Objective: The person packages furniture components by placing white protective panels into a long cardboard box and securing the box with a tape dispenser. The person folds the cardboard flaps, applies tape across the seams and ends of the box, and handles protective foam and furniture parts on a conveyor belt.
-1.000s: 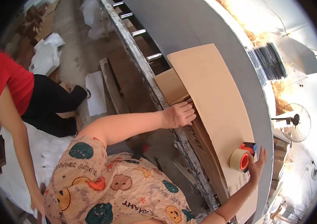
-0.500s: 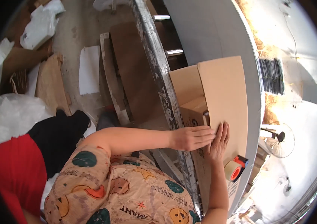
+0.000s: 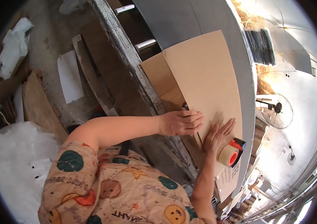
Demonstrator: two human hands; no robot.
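Observation:
A brown cardboard carton (image 3: 203,71) lies on the grey worktop, its top flap folded over and a gap along the left side showing its inside. My left hand (image 3: 180,122) is at the flap's left edge, its fingers bent round over the edge. A small dark thing (image 3: 185,106) shows beside that thumb, too small to name. My right hand (image 3: 216,137) rests flat on the flap, fingers stretched out. Just right of that wrist sits a tape dispenser (image 3: 232,153) with an orange-cored roll of tape, on the carton.
A worn metal rail (image 3: 123,48) with rollers runs along the near side of the grey worktop (image 3: 173,18). Cardboard sheets (image 3: 42,104) and white plastic wrapping (image 3: 20,153) lie on the floor at left. Beyond the worktop are a stack of dark sheets (image 3: 261,46) and a fan (image 3: 278,108).
My left hand has drawn back from beside my right fingers, and its fingers have curled at the flap's edge. The view has shifted; the person in red at left is out of it.

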